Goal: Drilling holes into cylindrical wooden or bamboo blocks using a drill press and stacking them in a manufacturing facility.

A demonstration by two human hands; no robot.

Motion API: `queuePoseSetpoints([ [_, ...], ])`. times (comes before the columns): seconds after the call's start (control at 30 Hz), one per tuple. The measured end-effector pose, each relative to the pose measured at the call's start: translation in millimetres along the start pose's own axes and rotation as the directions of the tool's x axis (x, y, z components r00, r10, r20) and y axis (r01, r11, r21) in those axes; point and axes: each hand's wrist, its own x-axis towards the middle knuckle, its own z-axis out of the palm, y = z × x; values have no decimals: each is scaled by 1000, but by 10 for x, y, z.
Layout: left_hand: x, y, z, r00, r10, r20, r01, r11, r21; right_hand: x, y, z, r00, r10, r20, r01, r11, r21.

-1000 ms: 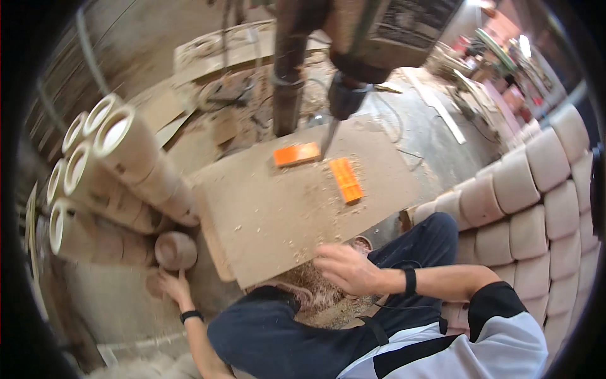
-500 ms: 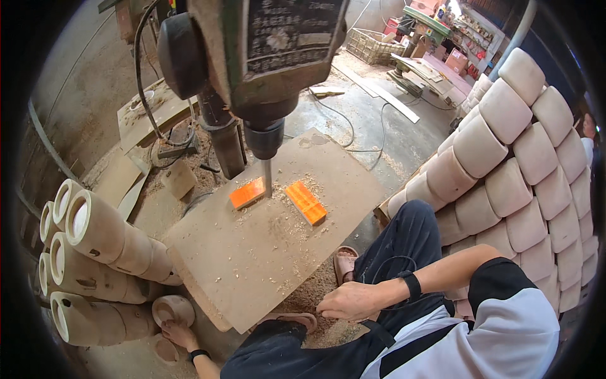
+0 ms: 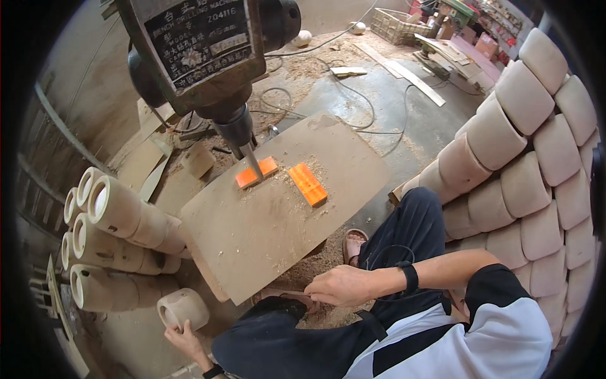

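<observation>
A tall stack of rounded, pale blocks (image 3: 495, 142) slopes along the right side. In the centre, a flat brown table (image 3: 246, 243) lies at a slant. The scuffed head of a drilling machine (image 3: 199, 47) hangs over its far left part. To the left of the table, pale hollow cylinders (image 3: 120, 208) lie piled on their sides, with round mouths facing left. Dark-trousered legs (image 3: 407, 224) are at the table's near side.

One pale hollow piece (image 3: 196, 306) is at lower left, beside the table's near left corner and apart from the pile, its mouth turned left. The right hand (image 3: 341, 284) is between the knees, fingers loosely curled; whether its grip closes on anything cannot be told. The left hand (image 3: 187, 342) has its grip pinching the hollow piece near the rim, thumb on the outer wall. For steady handling, a firm hold on that wall seems best, with the piece kept level, since a rim pinch could let it swivel, and clear of the table's corner.

Two orange blocks lie on the table: a left one (image 3: 248, 177) and a right one (image 3: 308, 184). The drill bit (image 3: 251, 161) points down by the left block; contact is unclear. Small wood shavings (image 3: 325, 165) are scattered around them.
</observation>
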Motion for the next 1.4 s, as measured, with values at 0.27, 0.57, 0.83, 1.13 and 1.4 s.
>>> queuePoseSetpoints([
  [0.27,-184,1735,-1533,922,387,9,-387,922,20,-31,-147,-122,998,-54,43,54,999,0],
  [0.57,-415,3148,-527,775,608,172,-602,793,-91,-75,-27,-339,996,-24,-89,32,996,87],
  [0.83,-507,3310,394,744,651,150,-644,758,-97,-234,32,-989,961,155,-230,-114,976,184],
  [1.13,-385,3089,677,835,438,334,-139,754,-641,-144,-57,-2630,789,-20,-614,142,979,149],
  [1.4,-327,3436,1068,811,451,373,-20,658,-752,381,-553,-3744,570,-210,-795,340,941,-6],
])
